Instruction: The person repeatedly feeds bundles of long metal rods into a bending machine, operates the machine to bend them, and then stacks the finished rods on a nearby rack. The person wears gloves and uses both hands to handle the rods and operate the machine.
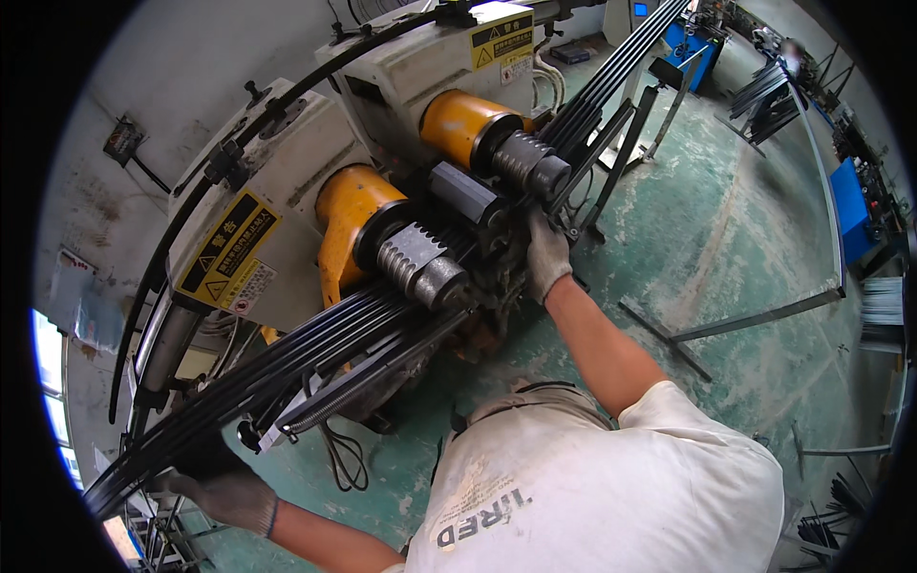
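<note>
A bundle of long black metal tubes runs slantwise from the lower left, across the machine, to the upper right. My left hand, in a grey work glove, holds the bundle from below near its lower-left end; some fingers are lost in dark shade. At the machine's middle is my gloved right hand, closed beside the right-hand ribbed steel roller; its fingertips and what they grip are hidden. A second ribbed roller sits above the tubes between my hands. Behind the rollers are two orange cylinders.
A black curved hose arches over the machine. Loose cables hang below the tubes. An angled metal frame stands on the green floor at right, with blue equipment beyond. Another person is far off, upper right.
</note>
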Demonstrator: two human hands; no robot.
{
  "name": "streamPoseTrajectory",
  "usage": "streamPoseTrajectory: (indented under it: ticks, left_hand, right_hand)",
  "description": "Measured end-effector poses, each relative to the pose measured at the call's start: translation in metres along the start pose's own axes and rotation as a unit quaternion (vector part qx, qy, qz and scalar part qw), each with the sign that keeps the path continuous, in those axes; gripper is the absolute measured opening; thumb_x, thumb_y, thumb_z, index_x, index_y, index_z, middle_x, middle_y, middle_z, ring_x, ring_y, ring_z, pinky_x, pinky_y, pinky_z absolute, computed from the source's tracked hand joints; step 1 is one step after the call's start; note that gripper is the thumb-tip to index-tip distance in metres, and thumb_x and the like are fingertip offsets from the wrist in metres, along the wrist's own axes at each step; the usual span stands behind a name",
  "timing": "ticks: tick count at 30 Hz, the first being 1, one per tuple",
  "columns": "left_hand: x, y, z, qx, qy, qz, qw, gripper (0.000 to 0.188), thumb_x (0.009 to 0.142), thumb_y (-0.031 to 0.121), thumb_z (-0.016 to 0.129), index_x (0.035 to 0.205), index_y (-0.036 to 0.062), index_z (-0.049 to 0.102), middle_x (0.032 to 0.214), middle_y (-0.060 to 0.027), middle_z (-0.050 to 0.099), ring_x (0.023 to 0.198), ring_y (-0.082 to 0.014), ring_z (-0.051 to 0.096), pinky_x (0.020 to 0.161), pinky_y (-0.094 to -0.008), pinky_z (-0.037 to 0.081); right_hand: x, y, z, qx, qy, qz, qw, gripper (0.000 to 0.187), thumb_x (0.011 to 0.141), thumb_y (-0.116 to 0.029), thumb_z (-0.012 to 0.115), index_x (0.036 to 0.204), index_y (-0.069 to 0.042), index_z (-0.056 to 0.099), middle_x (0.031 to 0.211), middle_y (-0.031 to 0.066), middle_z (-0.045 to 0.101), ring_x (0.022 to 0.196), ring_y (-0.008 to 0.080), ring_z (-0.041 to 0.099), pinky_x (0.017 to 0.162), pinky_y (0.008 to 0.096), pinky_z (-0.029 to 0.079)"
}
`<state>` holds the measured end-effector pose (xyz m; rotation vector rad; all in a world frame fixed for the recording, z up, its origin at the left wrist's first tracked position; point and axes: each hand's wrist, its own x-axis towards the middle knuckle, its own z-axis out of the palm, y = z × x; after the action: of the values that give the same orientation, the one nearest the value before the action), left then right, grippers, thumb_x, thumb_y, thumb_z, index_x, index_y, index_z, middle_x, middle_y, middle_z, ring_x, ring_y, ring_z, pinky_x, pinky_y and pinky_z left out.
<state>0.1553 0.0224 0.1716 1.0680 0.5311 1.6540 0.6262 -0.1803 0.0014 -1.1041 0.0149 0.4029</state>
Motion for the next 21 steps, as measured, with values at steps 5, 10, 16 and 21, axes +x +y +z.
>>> streamPoseTrajectory:
  ticks: [5,10,16,21]
  left_hand:
    - [0.028,0.014,0.099,0.165,-0.032,0.017,0.986,0.063,0.116,0.043,0.059,0.155,-0.0050,0.058,0.144,-0.0248,0.070,0.132,-0.0330,0.069,0.120,-0.0465,0.049]
    - [0.026,0.007,0.171,0.201,-0.122,0.009,0.972,0.042,0.109,0.023,0.066,0.139,-0.0069,0.069,0.118,-0.0226,0.080,0.111,-0.0273,0.079,0.103,-0.0396,0.061]
    - [0.031,0.002,0.242,0.298,-0.219,0.112,0.922,0.044,0.109,0.018,0.070,0.145,-0.0050,0.060,0.119,-0.0225,0.080,0.104,-0.0294,0.080,0.094,-0.0377,0.067]
    - [0.065,-0.031,0.286,0.357,-0.353,0.260,0.825,0.047,0.108,0.023,0.073,0.143,-0.0062,0.063,0.106,-0.0155,0.078,0.099,-0.0246,0.080,0.090,-0.0350,0.067]
  right_hand:
    - [0.043,0.012,0.012,-0.008,-0.031,0.037,0.999,0.055,0.107,-0.046,0.071,0.141,-0.004,0.071,0.123,0.0081,0.075,0.106,0.0194,0.070,0.093,0.0373,0.056]
    - [0.046,-0.006,0.032,-0.019,-0.083,0.051,0.995,0.045,0.101,-0.040,0.076,0.132,-0.008,0.075,0.107,0.0068,0.077,0.089,0.0186,0.073,0.070,0.0377,0.057]
    - [0.042,-0.020,0.033,-0.022,-0.094,0.026,0.995,0.033,0.098,-0.033,0.078,0.124,-0.013,0.076,0.093,0.0045,0.075,0.073,0.0175,0.072,0.049,0.0373,0.050]
    - [0.051,-0.011,0.027,-0.015,-0.111,0.048,0.993,0.034,0.099,-0.031,0.078,0.126,-0.012,0.074,0.093,0.0066,0.074,0.072,0.0187,0.072,0.050,0.0385,0.051]
